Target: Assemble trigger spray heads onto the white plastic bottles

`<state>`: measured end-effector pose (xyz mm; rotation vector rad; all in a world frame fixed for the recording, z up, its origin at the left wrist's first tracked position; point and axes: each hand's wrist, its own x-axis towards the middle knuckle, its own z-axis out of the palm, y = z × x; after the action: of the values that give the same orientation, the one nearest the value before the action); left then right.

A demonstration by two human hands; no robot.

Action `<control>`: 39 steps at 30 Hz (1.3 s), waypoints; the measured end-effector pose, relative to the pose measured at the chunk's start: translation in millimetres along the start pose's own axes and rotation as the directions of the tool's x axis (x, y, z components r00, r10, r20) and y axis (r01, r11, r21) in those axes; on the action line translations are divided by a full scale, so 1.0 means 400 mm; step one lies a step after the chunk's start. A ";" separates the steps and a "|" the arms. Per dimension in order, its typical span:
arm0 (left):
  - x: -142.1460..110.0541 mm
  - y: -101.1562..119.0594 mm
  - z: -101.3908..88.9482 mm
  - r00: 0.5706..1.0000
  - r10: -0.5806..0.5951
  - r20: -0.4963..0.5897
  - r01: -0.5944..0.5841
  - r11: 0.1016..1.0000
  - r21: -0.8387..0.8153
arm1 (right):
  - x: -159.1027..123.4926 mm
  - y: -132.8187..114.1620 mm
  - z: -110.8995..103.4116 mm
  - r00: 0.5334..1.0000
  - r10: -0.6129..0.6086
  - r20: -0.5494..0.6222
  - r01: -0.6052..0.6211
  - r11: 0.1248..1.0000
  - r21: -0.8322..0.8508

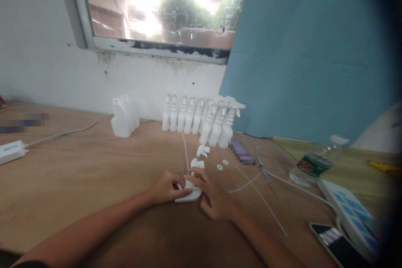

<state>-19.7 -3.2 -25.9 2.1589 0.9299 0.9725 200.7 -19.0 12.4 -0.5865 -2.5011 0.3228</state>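
Note:
Both hands meet at a white plastic bottle (194, 195) low over the table; fingers hide much of it, so I cannot tell how it lies. My left hand (168, 187) grips its left side, the thumb across it. From the right, my right hand (216, 199) is closed on it, with its index finger reaching over the top. A thin white tube (185, 146) runs away from the fingertips towards the back; its near end is hidden. Just beyond the hands lie two white spray heads, one nearer (197, 163) and one farther (203, 150).
Several white spray bottles (189, 117) stand along the wall, some with spray heads, beside more white bottles (124, 117). Two white rings (220, 167), loose tubes (264, 203), a water bottle (314, 165), a power strip (348, 211) and a phone (337, 243) lie or stand to the right.

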 end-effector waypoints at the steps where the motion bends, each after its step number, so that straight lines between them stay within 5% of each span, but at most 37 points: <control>1: -0.001 0.001 -0.001 1.000 0.030 -0.005 -0.030 1.000 -0.001 | 0.001 0.001 0.006 0.999 -0.013 0.039 0.015 0.999 -0.041; 6: -0.010 -0.003 -0.012 0.993 0.114 -0.023 -0.114 0.993 0.010 | 0.009 0.025 0.034 0.985 -0.172 -0.014 0.166 0.969 -0.181; 9: 0.005 -0.035 -0.040 0.980 0.023 -0.199 -0.014 0.999 0.048 | -0.005 0.034 0.011 0.968 -0.209 -0.136 0.180 0.963 -0.199; 11: 0.028 -0.075 -0.077 0.923 -0.047 -0.381 0.091 0.991 0.098 | -0.022 0.036 -0.015 0.954 -0.108 -0.281 0.081 0.991 -0.105; 13: 0.055 -0.127 -0.133 0.826 -0.095 -0.556 0.194 0.974 0.121 | -0.041 0.041 -0.035 0.875 0.093 -0.474 -0.051 0.994 0.101; 15: 0.074 -0.183 -0.203 0.686 -0.132 -0.715 0.306 0.945 0.119 | -0.055 0.054 -0.045 0.711 0.352 -0.609 -0.131 0.917 0.377; 18: 0.081 -0.257 -0.314 0.418 -0.152 -0.896 0.458 0.887 0.063 | -0.062 0.093 -0.053 0.508 0.635 -0.582 -0.025 0.686 0.727; 21: 0.071 -0.311 -0.400 0.187 -0.146 -0.972 0.543 0.840 -0.021 | -0.064 0.138 -0.075 0.504 0.748 -0.431 0.118 0.435 0.893; 24: 0.067 -0.348 -0.447 0.097 -0.133 -0.986 0.568 0.821 -0.055 | -0.077 0.172 -0.107 0.513 0.802 -0.305 0.146 0.268 0.952; 30: 0.072 -0.394 -0.481 0.198 -0.144 -0.970 0.542 0.840 -0.014 | -0.106 0.201 -0.127 0.523 0.828 -0.203 0.140 0.151 0.979; 35: 0.055 -0.386 -0.444 0.253 -0.098 -0.962 0.522 0.852 0.051 | -0.108 0.212 -0.122 0.492 0.849 -0.192 0.181 0.116 0.977; 37: 0.042 -0.359 -0.404 0.345 -0.052 -0.937 0.488 0.863 0.132 | -0.108 0.215 -0.124 0.475 0.861 -0.182 0.201 0.096 0.975; 39: 0.031 -0.318 -0.359 0.523 0.030 -0.852 0.414 0.865 0.284 | -0.110 0.219 -0.129 0.457 0.870 -0.183 0.213 0.093 0.973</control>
<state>-173.0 112.5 -34.3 1.7630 2.0062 1.8938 292.7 42.5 4.9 -0.6131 -0.6692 1.3983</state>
